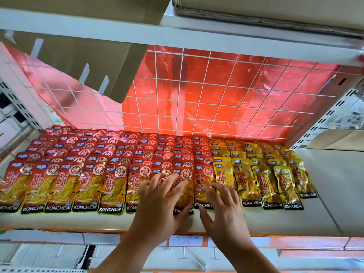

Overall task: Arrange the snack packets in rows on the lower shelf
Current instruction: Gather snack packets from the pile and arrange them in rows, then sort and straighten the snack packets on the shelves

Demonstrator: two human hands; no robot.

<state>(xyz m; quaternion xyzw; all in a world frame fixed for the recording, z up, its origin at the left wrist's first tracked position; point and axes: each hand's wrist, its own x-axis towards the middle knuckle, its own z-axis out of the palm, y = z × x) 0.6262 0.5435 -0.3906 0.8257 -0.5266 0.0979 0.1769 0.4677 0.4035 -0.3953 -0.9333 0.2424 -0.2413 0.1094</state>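
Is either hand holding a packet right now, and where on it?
Neither grips anything. The left hand lies spread on a front-row red packet; the right hand touches the next red packet, low on its left.

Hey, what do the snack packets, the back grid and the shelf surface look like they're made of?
Snack packets: glossy plastic or foil film, judging by glints and crinkles. Back grid: thin white-coated wire, likely metal. Shelf: smooth matte white, probably painted metal, though unsure.
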